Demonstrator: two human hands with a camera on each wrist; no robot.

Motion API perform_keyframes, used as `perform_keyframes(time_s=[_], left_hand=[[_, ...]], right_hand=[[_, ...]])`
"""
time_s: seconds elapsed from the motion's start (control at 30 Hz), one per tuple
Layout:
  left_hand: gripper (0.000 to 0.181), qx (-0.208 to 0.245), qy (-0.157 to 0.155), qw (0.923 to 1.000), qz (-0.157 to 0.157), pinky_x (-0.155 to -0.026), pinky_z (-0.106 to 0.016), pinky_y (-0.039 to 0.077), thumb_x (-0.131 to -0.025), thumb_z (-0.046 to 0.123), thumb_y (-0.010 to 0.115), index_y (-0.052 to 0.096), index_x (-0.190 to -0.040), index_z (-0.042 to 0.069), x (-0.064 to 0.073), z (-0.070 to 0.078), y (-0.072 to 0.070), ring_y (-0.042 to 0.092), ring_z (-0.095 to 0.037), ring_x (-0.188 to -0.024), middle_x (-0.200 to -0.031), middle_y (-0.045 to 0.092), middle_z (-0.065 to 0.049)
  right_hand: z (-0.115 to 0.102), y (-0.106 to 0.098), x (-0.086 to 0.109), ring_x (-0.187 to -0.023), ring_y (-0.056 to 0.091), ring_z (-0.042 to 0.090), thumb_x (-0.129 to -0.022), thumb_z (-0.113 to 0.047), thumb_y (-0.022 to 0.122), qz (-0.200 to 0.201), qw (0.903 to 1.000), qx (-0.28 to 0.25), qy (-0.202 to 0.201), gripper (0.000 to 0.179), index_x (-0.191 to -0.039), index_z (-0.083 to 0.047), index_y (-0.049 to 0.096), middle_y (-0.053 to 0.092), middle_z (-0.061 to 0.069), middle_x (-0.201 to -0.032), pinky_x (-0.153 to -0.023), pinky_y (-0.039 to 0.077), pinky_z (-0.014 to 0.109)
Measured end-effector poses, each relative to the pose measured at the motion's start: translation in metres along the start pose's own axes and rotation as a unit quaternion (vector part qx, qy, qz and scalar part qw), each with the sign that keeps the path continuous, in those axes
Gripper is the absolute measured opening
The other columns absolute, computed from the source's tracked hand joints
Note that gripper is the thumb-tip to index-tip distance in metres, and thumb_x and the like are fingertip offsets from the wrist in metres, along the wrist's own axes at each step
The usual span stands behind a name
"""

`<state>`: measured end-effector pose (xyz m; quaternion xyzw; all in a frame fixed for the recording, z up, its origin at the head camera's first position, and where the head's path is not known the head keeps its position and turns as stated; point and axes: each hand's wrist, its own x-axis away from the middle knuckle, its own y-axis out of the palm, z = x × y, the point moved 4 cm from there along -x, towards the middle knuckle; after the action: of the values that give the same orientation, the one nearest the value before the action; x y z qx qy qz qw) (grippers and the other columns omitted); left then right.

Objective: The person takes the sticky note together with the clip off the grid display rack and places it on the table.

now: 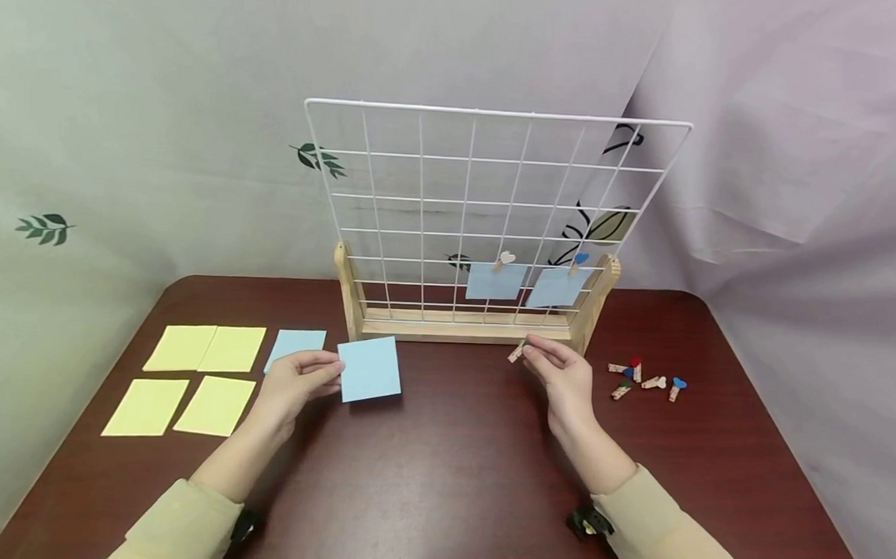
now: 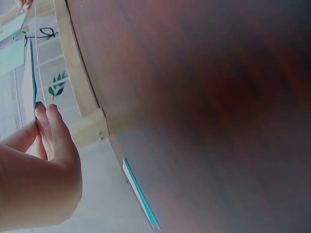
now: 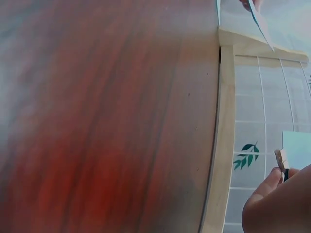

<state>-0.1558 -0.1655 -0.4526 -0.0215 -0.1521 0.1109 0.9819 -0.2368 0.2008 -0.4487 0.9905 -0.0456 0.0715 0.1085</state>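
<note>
Between thumb and fingers, my left hand [image 1: 298, 390] pinches a blue sheet of paper [image 1: 370, 369] by its left edge, raised above the table. In the left wrist view the same blue sheet [image 2: 33, 80] appears nearly edge-on. My right hand [image 1: 564, 383] pinches a small wooden clothespin [image 1: 516, 352] in front of the rack's base; the right wrist view shows the clothespin [image 3: 281, 159] at the fingertips. A white wire grid rack [image 1: 466, 202] stands in a wooden base. Two blue sheets hang on its lower right, one under a white-heart clothespin [image 1: 505, 260], the other under a blue-heart clothespin [image 1: 579, 262].
Several yellow sheets [image 1: 145, 407] lie on the left of the dark red-brown table [image 1: 439, 479]. Another blue sheet [image 1: 295, 340] lies partly behind my left hand. Several loose clothespins with coloured tops [image 1: 652, 383] are scattered at the right. A pale curtain [image 1: 162, 117] surrounds the table's back and sides.
</note>
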Motion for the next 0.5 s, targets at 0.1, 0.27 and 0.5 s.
perform_keyframes(time_s=[0.1,0.27,0.5], left_hand=[[0.03,-0.001,-0.001,1.0,0.001,-0.076,-0.019,0.064,-0.1,0.004,0.071,0.066,-0.123,-0.015,0.001,-0.002,-0.007,0.072,0.0,-0.073,-0.081,0.075,0.013],[0.027,-0.003,-0.004,1.0,0.005,-0.075,-0.02,0.065,-0.1,0.003,0.072,0.068,-0.121,-0.012,0.003,-0.006,-0.018,0.073,0.0,-0.072,-0.08,0.075,0.013],[0.031,-0.031,-0.016,0.9994,0.0,-0.075,-0.019,0.064,-0.1,0.005,0.072,0.066,-0.124,-0.014,0.004,-0.012,-0.029,0.072,0.0,-0.072,-0.081,0.074,0.013]], right_hand=[[0.0,-0.004,0.001,-0.078,0.075,0.0,-0.099,0.01,0.066,0.0,1.0,0.001,0.0,0.026,-0.124,0.012,0.071,0.08,-0.013,-0.083,-0.085,0.065,0.022],[0.0,-0.01,0.002,-0.078,0.076,0.0,-0.099,0.009,0.066,-0.004,0.9999,0.014,0.003,0.027,-0.125,0.013,0.07,0.08,-0.014,-0.08,-0.084,0.064,0.021],[-0.003,-0.018,0.003,-0.079,0.075,-0.001,-0.098,0.008,0.067,-0.004,0.9996,0.029,0.007,0.026,-0.124,0.014,0.071,0.08,-0.015,-0.083,-0.084,0.064,0.021]])
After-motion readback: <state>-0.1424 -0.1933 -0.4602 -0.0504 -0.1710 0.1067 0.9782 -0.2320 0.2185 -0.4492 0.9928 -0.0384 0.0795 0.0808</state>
